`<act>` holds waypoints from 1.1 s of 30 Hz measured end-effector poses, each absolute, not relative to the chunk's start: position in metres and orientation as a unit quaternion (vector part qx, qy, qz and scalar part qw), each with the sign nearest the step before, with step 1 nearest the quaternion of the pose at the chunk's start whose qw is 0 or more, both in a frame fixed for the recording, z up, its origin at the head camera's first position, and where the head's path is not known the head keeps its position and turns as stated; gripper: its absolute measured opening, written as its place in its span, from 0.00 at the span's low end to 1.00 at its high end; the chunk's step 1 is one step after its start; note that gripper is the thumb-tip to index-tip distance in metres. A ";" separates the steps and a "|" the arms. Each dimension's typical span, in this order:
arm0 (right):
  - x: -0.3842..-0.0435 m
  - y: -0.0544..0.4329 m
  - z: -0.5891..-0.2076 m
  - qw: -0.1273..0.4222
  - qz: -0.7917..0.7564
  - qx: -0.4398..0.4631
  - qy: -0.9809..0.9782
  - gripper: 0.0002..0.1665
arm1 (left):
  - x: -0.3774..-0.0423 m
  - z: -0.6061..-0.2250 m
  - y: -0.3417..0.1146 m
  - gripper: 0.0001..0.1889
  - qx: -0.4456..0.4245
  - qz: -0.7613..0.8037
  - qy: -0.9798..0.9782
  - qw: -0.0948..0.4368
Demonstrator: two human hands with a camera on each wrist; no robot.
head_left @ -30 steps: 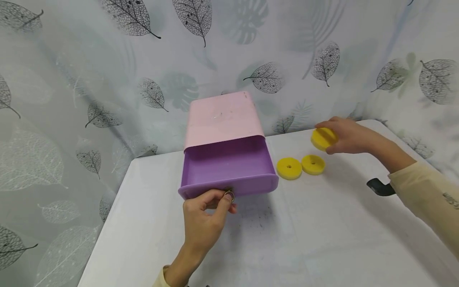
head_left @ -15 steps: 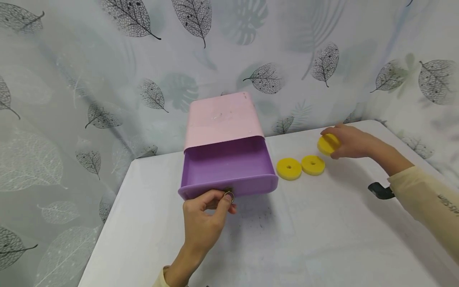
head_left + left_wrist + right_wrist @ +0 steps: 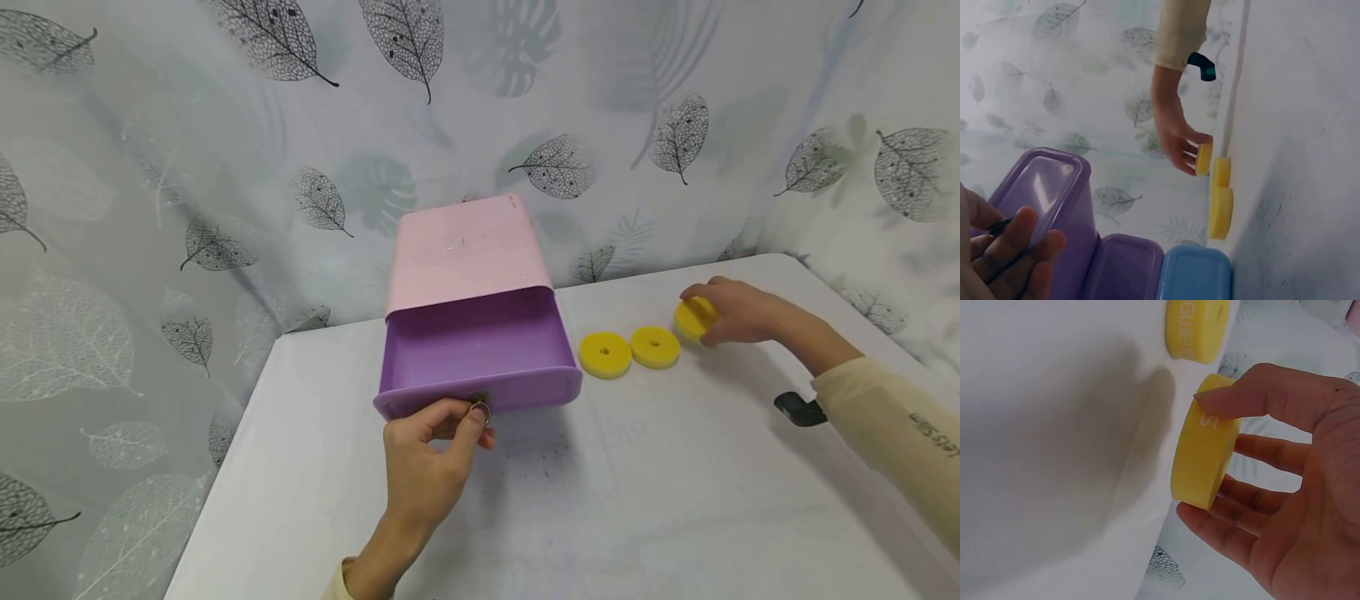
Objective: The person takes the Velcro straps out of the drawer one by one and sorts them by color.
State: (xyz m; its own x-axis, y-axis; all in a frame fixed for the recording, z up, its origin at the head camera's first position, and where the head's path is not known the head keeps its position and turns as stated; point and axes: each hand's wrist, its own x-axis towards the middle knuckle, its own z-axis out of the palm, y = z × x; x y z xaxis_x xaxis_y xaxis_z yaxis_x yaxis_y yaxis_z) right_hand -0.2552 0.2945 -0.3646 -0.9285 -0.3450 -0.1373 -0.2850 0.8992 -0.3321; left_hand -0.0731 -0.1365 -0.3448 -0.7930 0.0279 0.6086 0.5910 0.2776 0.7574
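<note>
My left hand (image 3: 427, 467) pinches the small ring pull (image 3: 480, 410) on the front of a purple drawer (image 3: 525, 388). That drawer stands pulled out of a pink cabinet (image 3: 468, 250), and its visible inside holds nothing. At the right, my right hand (image 3: 738, 312) grips a yellow disc (image 3: 692, 318) by its edge, thumb on one side and fingers on the other. In the right wrist view this disc (image 3: 1204, 450) is tilted, with white lettering on its rim. Two more yellow discs, a nearer one (image 3: 604, 355) and a farther one (image 3: 656, 347), lie beside the cabinet.
Under the pulled-out drawer, the left wrist view shows another purple drawer (image 3: 1125, 269) and a blue drawer (image 3: 1196, 275), both pushed in. A white cloth covers the table (image 3: 637, 500). Leaf-patterned curtains (image 3: 480, 100) rise behind it. A black wrist strap piece (image 3: 798, 409) juts from the right sleeve.
My right hand has carried its yellow disc down and to the right, close to the table beside the other two. The left hand and drawer have stayed put.
</note>
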 end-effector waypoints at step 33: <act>-0.252 0.303 -0.391 0.145 -0.157 -0.149 0.965 0.48 | -0.085 -0.341 -0.135 0.10 -0.200 -0.547 -0.772 0.257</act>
State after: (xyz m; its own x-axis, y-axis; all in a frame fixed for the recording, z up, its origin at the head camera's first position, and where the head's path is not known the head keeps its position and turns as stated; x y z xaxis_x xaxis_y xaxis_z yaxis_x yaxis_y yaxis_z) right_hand -0.2523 0.3031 -0.3910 -0.9135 -0.3334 -0.2333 -0.2421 0.9061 -0.3470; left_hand -0.0850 -0.1352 -0.3412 -0.7878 0.0266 0.6153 0.5893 0.3230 0.7405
